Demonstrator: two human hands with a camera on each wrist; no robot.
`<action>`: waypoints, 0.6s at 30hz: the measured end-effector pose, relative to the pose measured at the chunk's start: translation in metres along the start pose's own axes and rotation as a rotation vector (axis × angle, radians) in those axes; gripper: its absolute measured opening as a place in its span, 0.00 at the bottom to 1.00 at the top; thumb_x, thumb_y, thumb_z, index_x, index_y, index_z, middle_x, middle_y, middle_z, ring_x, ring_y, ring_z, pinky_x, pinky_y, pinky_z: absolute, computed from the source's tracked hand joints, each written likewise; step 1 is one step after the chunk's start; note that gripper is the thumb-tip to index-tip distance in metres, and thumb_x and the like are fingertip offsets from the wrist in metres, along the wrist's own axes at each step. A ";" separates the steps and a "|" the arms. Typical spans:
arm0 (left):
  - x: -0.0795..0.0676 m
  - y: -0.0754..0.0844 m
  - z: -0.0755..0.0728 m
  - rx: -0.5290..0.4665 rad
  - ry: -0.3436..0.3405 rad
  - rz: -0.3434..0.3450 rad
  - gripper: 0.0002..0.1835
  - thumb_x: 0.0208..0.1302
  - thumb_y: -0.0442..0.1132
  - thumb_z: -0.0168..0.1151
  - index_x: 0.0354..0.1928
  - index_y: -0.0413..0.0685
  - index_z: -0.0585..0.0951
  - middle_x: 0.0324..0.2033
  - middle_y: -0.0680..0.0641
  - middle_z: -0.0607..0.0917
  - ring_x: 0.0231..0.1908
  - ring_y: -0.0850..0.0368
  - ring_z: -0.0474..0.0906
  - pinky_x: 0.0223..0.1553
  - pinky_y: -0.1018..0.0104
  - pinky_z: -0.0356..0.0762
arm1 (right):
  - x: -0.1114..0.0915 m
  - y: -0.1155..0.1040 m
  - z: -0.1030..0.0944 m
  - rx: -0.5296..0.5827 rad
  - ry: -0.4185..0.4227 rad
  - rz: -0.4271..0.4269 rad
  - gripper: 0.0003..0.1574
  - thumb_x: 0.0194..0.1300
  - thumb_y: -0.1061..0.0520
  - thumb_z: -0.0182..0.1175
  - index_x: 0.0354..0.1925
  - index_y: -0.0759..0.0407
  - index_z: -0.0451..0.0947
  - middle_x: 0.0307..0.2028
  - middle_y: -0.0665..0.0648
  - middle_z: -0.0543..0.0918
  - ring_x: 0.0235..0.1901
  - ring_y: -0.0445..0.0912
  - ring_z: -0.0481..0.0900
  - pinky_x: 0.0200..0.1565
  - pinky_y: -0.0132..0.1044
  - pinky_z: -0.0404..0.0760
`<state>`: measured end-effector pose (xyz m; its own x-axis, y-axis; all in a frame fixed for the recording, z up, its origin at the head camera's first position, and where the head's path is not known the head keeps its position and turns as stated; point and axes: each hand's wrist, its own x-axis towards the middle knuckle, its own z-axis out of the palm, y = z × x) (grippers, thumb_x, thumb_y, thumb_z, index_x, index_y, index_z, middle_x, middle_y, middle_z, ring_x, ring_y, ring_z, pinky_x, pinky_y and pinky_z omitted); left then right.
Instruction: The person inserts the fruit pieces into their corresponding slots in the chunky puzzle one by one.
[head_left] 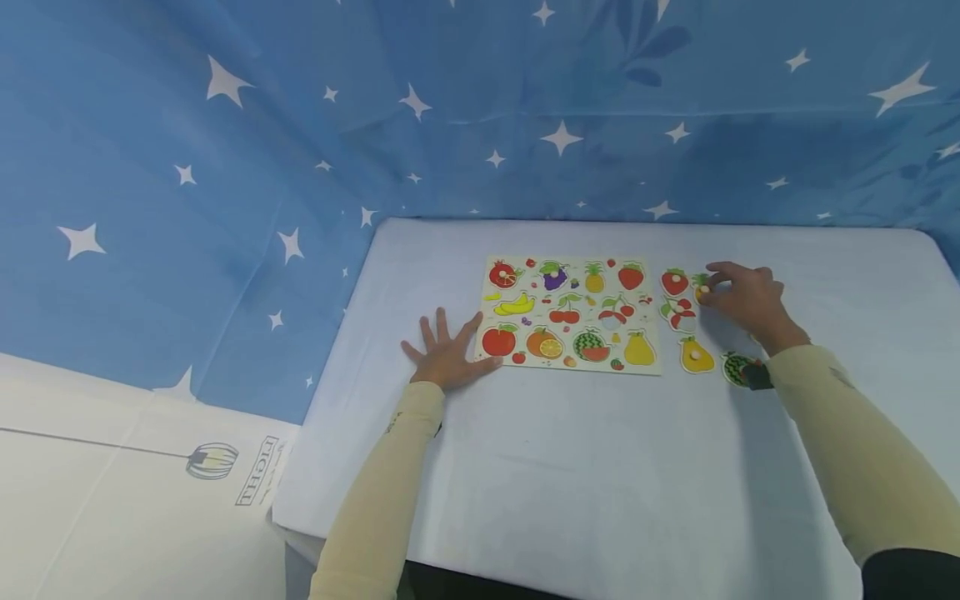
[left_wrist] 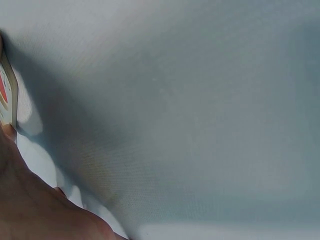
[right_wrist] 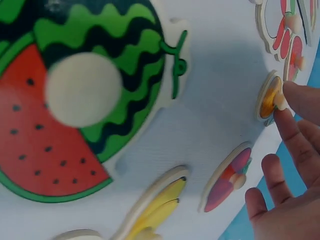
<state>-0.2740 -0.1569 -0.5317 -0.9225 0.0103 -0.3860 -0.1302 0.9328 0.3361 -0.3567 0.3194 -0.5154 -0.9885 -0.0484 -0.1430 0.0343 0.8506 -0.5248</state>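
While I'm watching from my end, the landmark for everything is the fruit puzzle board (head_left: 570, 314) lying flat on the white table (head_left: 585, 467), so I'll go from nearest the person outward. Left hand (head_left: 448, 352) is spread flat, fingers straight, palm down on the cloth at the board's near left corner, thumb touching the board's edge; it grips nothing, and the left wrist view only shows the palm and a sliver of the board. Just off the board's right side sit the loose pieces: the watermelon piece (head_left: 736, 367) is the nearest one, partly under the right wrist, with the pear piece (head_left: 696, 356) between it and the board. A bit farther along that right edge is the cherry piece (head_left: 678, 312), then the strawberry piece (head_left: 674, 282). Right hand (head_left: 746, 297) is out past those, fingertips pinching the little knob of the pineapple piece (head_left: 701, 287), which lies on the table just beside the strawberry piece; the right wrist view shows a fingertip (right_wrist: 295, 95) on that peg, plus a banana piece (right_wrist: 155, 205) near the watermelon. Behind the board's far edge hangs the blue star curtain (head_left: 465, 108).
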 end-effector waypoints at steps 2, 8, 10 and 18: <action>0.000 0.000 0.000 0.005 0.002 -0.001 0.53 0.64 0.73 0.65 0.86 0.78 0.51 0.85 0.39 0.31 0.82 0.32 0.23 0.71 0.18 0.27 | 0.002 0.000 0.001 -0.035 0.012 -0.009 0.36 0.74 0.57 0.63 0.71 0.73 0.67 0.57 0.79 0.79 0.63 0.83 0.56 0.61 0.80 0.48; 0.001 0.000 0.002 0.020 0.004 -0.005 0.53 0.64 0.73 0.64 0.86 0.78 0.51 0.85 0.39 0.31 0.82 0.31 0.23 0.70 0.17 0.27 | 0.006 -0.002 0.004 -0.103 0.041 0.003 0.32 0.72 0.59 0.63 0.68 0.73 0.69 0.54 0.79 0.80 0.60 0.81 0.59 0.60 0.80 0.52; 0.001 0.000 0.003 0.032 0.000 -0.006 0.53 0.65 0.74 0.64 0.86 0.78 0.50 0.85 0.39 0.31 0.82 0.31 0.23 0.70 0.18 0.27 | 0.006 -0.003 0.005 -0.122 0.045 0.014 0.31 0.72 0.60 0.62 0.67 0.74 0.69 0.54 0.79 0.80 0.60 0.81 0.60 0.60 0.81 0.52; -0.004 0.002 -0.001 0.039 0.010 0.000 0.53 0.65 0.73 0.63 0.87 0.76 0.51 0.85 0.38 0.32 0.82 0.31 0.25 0.71 0.18 0.29 | 0.009 -0.009 0.009 -0.095 0.048 0.030 0.31 0.71 0.65 0.60 0.68 0.75 0.67 0.52 0.79 0.80 0.58 0.79 0.62 0.62 0.83 0.51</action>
<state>-0.2704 -0.1553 -0.5289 -0.9260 0.0073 -0.3773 -0.1158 0.9461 0.3025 -0.3646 0.3066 -0.5193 -0.9933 0.0012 -0.1157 0.0521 0.8973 -0.4384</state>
